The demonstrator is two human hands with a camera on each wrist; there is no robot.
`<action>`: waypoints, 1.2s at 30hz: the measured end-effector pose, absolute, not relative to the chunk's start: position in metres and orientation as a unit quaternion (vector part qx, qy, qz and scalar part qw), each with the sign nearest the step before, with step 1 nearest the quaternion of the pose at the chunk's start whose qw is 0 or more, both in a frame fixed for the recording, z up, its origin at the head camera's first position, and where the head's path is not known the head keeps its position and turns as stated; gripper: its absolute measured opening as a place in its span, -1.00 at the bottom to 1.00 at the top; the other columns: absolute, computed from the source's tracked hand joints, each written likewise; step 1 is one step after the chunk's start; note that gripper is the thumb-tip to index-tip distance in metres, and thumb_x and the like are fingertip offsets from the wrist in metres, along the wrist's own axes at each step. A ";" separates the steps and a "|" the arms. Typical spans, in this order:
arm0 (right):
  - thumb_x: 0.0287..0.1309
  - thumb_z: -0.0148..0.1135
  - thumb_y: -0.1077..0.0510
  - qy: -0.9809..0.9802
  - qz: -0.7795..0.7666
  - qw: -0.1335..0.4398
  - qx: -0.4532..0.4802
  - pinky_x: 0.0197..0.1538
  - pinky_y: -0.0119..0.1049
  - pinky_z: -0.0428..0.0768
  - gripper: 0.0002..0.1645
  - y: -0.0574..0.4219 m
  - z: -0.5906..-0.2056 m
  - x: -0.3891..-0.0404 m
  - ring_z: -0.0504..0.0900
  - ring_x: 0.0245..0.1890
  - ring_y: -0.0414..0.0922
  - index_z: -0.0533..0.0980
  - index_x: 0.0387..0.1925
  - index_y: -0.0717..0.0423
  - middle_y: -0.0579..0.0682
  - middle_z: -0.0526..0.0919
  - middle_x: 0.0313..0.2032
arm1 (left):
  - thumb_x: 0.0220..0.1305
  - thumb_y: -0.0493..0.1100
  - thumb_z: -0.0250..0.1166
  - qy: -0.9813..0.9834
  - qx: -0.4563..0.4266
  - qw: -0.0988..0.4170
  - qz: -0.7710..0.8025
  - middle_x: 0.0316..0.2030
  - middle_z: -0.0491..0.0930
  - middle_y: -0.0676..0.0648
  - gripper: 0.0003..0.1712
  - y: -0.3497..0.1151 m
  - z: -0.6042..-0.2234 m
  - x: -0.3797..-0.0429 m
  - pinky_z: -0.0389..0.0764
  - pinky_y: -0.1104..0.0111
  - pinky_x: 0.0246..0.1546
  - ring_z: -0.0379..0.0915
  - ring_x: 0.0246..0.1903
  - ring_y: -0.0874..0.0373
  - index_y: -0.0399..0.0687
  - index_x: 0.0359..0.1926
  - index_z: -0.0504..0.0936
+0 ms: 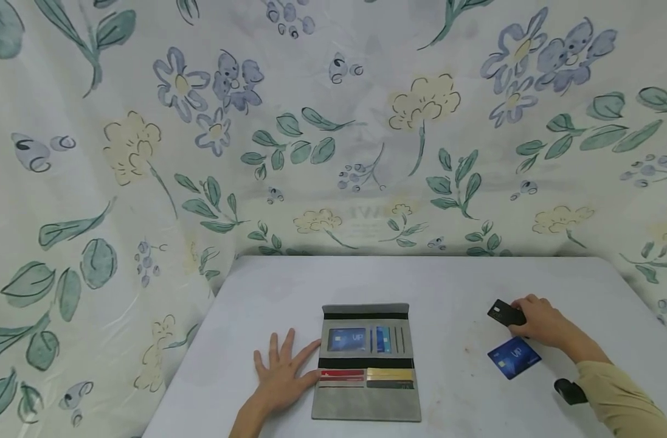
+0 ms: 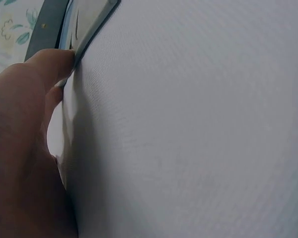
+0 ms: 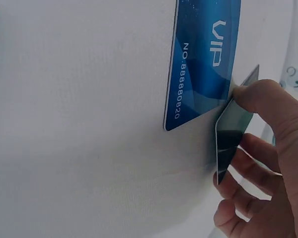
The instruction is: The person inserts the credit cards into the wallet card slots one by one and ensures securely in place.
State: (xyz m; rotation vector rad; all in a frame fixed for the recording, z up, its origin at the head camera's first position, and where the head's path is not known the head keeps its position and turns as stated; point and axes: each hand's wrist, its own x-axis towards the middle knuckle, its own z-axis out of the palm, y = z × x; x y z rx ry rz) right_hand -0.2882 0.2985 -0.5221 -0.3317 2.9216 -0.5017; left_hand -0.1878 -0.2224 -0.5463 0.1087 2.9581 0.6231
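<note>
A grey wallet (image 1: 366, 404) lies unfolded on the white table, with cards in its slots, a blue VIP card (image 1: 346, 339) behind its window among them. With fingers spread, my left hand (image 1: 281, 380) rests flat on the table, thumb and index fingertip at the wallet's left edge. Over on the right, my right hand (image 1: 546, 322) pinches a black card (image 1: 506, 313) between thumb and fingers; the right wrist view shows this card (image 3: 233, 129) tilted on edge. Just in front of that hand a loose blue VIP card (image 1: 514, 358) lies flat on the table.
A small black object (image 1: 570, 391) shows beside the right sleeve, partly covered by it. The white table (image 1: 448, 280) ends at the back against a flower-patterned curtain (image 1: 333, 121), which also hangs along the left side.
</note>
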 end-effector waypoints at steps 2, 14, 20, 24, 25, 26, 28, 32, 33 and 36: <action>0.02 0.36 0.07 0.978 -0.157 0.081 -0.113 -0.07 0.25 0.52 -0.31 0.298 -0.521 -0.287 0.46 -0.13 0.31 0.43 0.02 0.56 0.46 0.46 -0.07 | 0.24 0.30 0.25 0.977 0.036 0.057 0.202 0.51 -0.07 -0.34 -0.29 -0.222 -0.546 -0.187 -0.51 -0.45 0.23 -0.46 0.46 -0.47 0.27 0.37 0.41; -0.09 0.42 0.13 0.984 -0.056 0.013 -0.170 -0.06 0.22 0.47 -0.30 0.291 -0.521 -0.274 0.46 -0.12 0.28 0.49 0.06 0.50 0.39 0.54 -0.02 | 0.27 0.28 0.23 0.978 0.037 0.059 0.197 0.51 -0.08 -0.37 -0.30 -0.224 -0.547 -0.187 -0.52 -0.45 0.23 -0.46 0.45 -0.49 0.23 0.38 0.40; -0.07 0.39 0.16 0.979 -0.050 -0.048 -0.190 -0.12 0.16 0.51 -0.37 0.283 -0.519 -0.269 0.48 -0.14 0.21 0.53 0.05 0.45 0.33 0.59 -0.04 | 0.28 0.27 0.23 0.978 0.037 0.063 0.196 0.51 -0.09 -0.37 -0.31 -0.223 -0.545 -0.188 -0.53 -0.45 0.23 -0.48 0.45 -0.49 0.22 0.38 0.40; -0.05 0.38 0.17 0.974 -0.068 -0.062 -0.209 -0.12 0.12 0.53 -0.43 0.272 -0.518 -0.267 0.49 -0.15 0.15 0.57 0.04 0.37 0.28 0.62 -0.04 | 0.28 0.26 0.24 0.978 0.034 0.064 0.197 0.51 -0.10 -0.37 -0.31 -0.223 -0.545 -0.188 -0.54 -0.45 0.23 -0.48 0.45 -0.49 0.23 0.38 0.40; -0.05 0.39 0.18 0.972 -0.074 -0.063 -0.212 -0.11 0.11 0.54 -0.44 0.268 -0.518 -0.266 0.49 -0.15 0.13 0.58 0.03 0.34 0.26 0.63 -0.04 | 0.27 0.26 0.24 0.978 0.033 0.064 0.197 0.51 -0.10 -0.37 -0.31 -0.223 -0.545 -0.188 -0.54 -0.44 0.23 -0.48 0.45 -0.49 0.23 0.38 0.40; -0.05 0.40 0.18 0.971 -0.081 -0.062 -0.217 -0.11 0.11 0.54 -0.46 0.264 -0.517 -0.266 0.49 -0.15 0.11 0.58 0.02 0.31 0.24 0.63 -0.04 | 0.27 0.26 0.25 0.978 0.033 0.064 0.198 0.51 -0.10 -0.37 -0.31 -0.223 -0.545 -0.188 -0.54 -0.44 0.23 -0.48 0.45 -0.49 0.23 0.38 0.40; -0.05 0.39 0.19 0.968 -0.091 -0.064 -0.226 -0.11 0.08 0.55 -0.51 0.257 -0.517 -0.264 0.49 -0.15 0.07 0.60 0.00 0.24 0.19 0.65 -0.04 | 0.27 0.26 0.25 0.978 0.033 0.064 0.198 0.51 -0.10 -0.37 -0.31 -0.223 -0.545 -0.188 -0.54 -0.44 0.23 -0.48 0.45 -0.49 0.23 0.38 0.40; -0.04 0.36 0.20 0.959 -0.094 -0.083 -0.254 -0.15 0.02 0.55 -0.58 0.241 -0.516 -0.262 0.50 -0.16 0.02 0.63 -0.05 0.12 0.11 0.67 -0.06 | 0.27 0.25 0.25 0.977 0.035 0.061 0.200 0.51 -0.08 -0.37 -0.31 -0.223 -0.545 -0.187 -0.53 -0.45 0.23 -0.47 0.45 -0.49 0.23 0.37 0.40; -0.04 0.35 0.20 0.956 -0.092 -0.090 -0.262 -0.16 0.00 0.55 -0.59 0.237 -0.516 -0.262 0.51 -0.17 0.02 0.63 -0.06 0.10 0.10 0.67 -0.07 | 0.26 0.25 0.26 0.977 0.035 0.060 0.200 0.51 -0.08 -0.37 -0.31 -0.222 -0.544 -0.187 -0.52 -0.45 0.23 -0.46 0.45 -0.49 0.23 0.37 0.40; -0.03 0.36 0.20 0.950 -0.086 -0.102 -0.281 -0.20 -0.05 0.55 -0.61 0.225 -0.515 -0.260 0.51 -0.18 -0.01 0.64 -0.07 0.06 0.06 0.68 -0.08 | 0.26 0.25 0.26 0.977 0.035 0.059 0.200 0.51 -0.07 -0.37 -0.31 -0.222 -0.545 -0.187 -0.53 -0.44 0.24 -0.46 0.45 -0.49 0.22 0.37 0.41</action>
